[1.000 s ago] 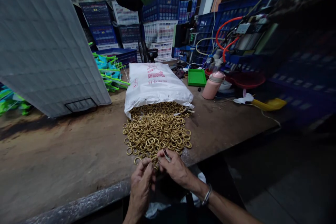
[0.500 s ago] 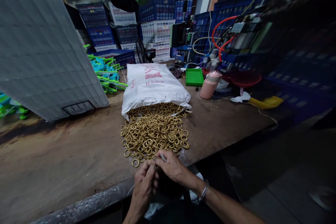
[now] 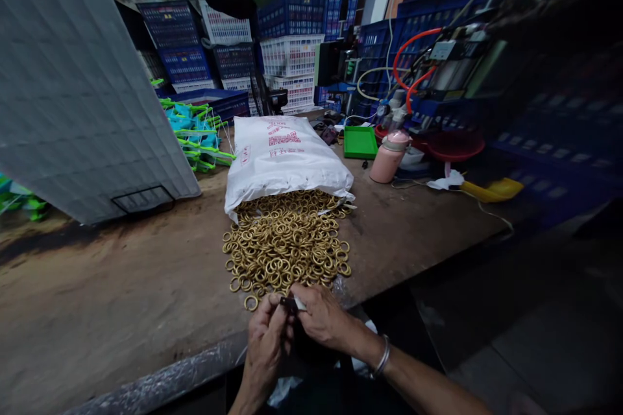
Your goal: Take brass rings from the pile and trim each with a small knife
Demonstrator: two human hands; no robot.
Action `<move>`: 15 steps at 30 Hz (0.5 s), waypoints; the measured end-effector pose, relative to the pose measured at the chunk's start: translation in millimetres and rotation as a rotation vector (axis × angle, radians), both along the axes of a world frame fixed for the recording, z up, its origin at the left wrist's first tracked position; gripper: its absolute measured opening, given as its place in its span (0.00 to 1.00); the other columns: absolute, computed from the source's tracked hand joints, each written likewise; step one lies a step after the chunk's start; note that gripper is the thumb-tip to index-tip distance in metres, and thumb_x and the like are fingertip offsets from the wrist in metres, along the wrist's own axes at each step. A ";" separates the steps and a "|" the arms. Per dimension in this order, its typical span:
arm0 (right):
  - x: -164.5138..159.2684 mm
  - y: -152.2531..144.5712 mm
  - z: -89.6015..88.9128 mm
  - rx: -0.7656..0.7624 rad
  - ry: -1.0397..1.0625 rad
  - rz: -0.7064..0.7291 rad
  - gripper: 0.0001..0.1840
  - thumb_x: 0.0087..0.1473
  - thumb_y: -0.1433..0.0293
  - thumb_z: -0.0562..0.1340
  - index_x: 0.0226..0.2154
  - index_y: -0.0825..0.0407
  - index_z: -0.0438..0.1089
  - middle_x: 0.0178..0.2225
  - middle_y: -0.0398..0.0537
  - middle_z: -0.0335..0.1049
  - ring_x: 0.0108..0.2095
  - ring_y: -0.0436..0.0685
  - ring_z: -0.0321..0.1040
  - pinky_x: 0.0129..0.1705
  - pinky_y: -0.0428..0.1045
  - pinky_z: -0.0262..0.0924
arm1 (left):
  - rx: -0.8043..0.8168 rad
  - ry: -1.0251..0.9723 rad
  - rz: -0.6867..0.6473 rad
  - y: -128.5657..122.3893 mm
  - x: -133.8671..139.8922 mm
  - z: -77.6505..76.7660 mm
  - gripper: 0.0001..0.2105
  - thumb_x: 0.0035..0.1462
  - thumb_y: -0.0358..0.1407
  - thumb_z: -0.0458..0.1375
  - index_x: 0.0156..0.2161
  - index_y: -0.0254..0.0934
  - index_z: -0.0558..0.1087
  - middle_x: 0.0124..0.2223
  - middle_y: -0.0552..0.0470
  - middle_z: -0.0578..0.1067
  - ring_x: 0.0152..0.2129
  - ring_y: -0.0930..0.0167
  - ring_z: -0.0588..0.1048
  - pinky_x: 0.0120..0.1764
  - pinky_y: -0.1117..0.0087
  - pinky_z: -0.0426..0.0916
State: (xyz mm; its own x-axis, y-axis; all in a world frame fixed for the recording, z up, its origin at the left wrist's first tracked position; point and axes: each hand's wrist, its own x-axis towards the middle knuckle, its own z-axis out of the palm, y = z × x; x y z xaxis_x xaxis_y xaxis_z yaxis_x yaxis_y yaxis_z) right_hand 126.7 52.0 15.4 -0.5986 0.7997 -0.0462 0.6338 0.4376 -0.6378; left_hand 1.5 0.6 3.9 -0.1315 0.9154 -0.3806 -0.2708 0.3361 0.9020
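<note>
Just beyond the table's front edge, my left hand (image 3: 265, 340) and my right hand (image 3: 324, 318) meet fingertip to fingertip. My left thumb and forefinger pinch a small dark piece (image 3: 289, 303), whose kind I cannot make out. A small pale object (image 3: 300, 304) shows at the fingers of my right hand, which are closed around it; its end meets the dark piece. Right behind my fingers lies a heap of brass-coloured rings (image 3: 287, 246). They spill from the open mouth of a white sack (image 3: 289, 159) with red print.
A tall pale padded panel (image 3: 92, 91) stands at the left, with green and blue plastic pieces (image 3: 195, 133) behind it. A green tray (image 3: 360, 142) and a pink bottle (image 3: 388, 159) stand right of the sack. Stacked crates (image 3: 292, 55) fill the back.
My right hand has tilted and dropped slightly. The dark piece between my fingertips now shows, and the pale object in my right hand points differently. The rings and sack stay put.
</note>
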 end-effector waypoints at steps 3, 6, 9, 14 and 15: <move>0.2 -1.0 1.6 0.024 -0.078 0.030 0.11 0.41 0.78 0.50 0.30 0.52 0.60 0.25 0.43 0.63 0.25 0.49 0.56 0.27 0.44 0.43 | 0.013 0.002 0.021 -0.2 1.1 1.0 0.16 0.43 0.49 0.57 0.29 0.38 0.62 0.18 0.61 0.65 0.11 0.82 0.60 0.13 0.83 0.52; -0.2 -0.9 0.6 0.041 -0.127 0.052 0.12 0.43 0.78 0.50 0.32 0.52 0.59 0.26 0.44 0.64 0.26 0.50 0.57 0.27 0.44 0.43 | 0.021 0.018 0.037 -0.9 0.8 2.9 0.18 0.41 0.50 0.58 0.27 0.37 0.62 0.18 0.61 0.65 0.10 0.82 0.59 0.12 0.83 0.52; -1.2 0.0 -3.9 0.093 -0.188 0.047 0.11 0.43 0.77 0.51 0.34 0.52 0.59 0.27 0.45 0.65 0.27 0.51 0.58 0.27 0.45 0.42 | -0.001 0.036 0.021 -5.0 -1.0 6.0 0.18 0.41 0.51 0.57 0.26 0.37 0.62 0.17 0.61 0.65 0.09 0.82 0.59 0.12 0.82 0.52; -1.1 10.7 -7.9 0.190 -0.278 -0.091 0.12 0.43 0.78 0.51 0.34 0.53 0.59 0.28 0.47 0.67 0.28 0.52 0.61 0.27 0.46 0.41 | -0.008 -0.088 -0.050 -20.5 1.6 18.2 0.15 0.44 0.47 0.58 0.24 0.37 0.62 0.17 0.60 0.66 0.09 0.82 0.59 0.11 0.82 0.53; -1.5 14.2 -6.4 0.202 -0.288 -0.110 0.12 0.43 0.78 0.51 0.34 0.53 0.59 0.27 0.46 0.67 0.27 0.52 0.61 0.27 0.46 0.41 | -0.010 -0.149 -0.067 -22.5 2.8 20.5 0.15 0.43 0.46 0.59 0.24 0.37 0.62 0.17 0.60 0.66 0.08 0.81 0.59 0.11 0.81 0.52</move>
State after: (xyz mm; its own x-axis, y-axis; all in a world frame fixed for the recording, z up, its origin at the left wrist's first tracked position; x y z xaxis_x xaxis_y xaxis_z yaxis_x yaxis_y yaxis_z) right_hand 125.2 66.2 9.0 -0.4944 0.8685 -0.0353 0.8250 0.4560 -0.3340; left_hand 4.3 -22.0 24.4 -0.0120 0.9162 -0.4004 -0.3778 0.3666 0.8502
